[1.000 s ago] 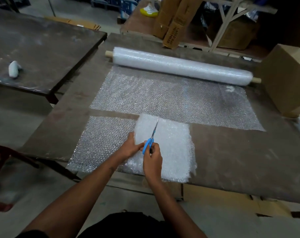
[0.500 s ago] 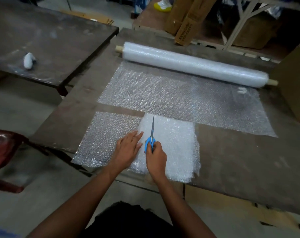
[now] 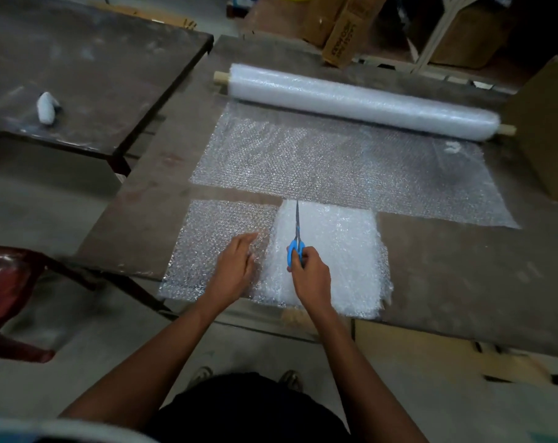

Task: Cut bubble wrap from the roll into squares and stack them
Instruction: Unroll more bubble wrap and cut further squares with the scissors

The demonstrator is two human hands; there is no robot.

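A long roll of bubble wrap (image 3: 360, 102) lies across the far side of the brown table (image 3: 463, 276), with a sheet (image 3: 344, 167) unrolled toward me. Near the front edge a thin single piece (image 3: 213, 231) lies left of a whiter, thicker stack of squares (image 3: 341, 247). My left hand (image 3: 234, 266) rests flat with straight fingers on the single piece beside the stack. My right hand (image 3: 309, 273) grips blue-handled scissors (image 3: 296, 241), their closed blades pointing away over the stack's left part.
A second dark table (image 3: 89, 75) stands to the left with a small white object (image 3: 46, 107) on it. A large cardboard box (image 3: 546, 129) sits at the table's right end. More boxes and a white frame stand behind. A red chair (image 3: 6, 282) is at my left.
My left hand has slid left off the stack onto the single piece. The scissors' blades have closed and reach farther toward the stack's far edge. The camera has tilted.
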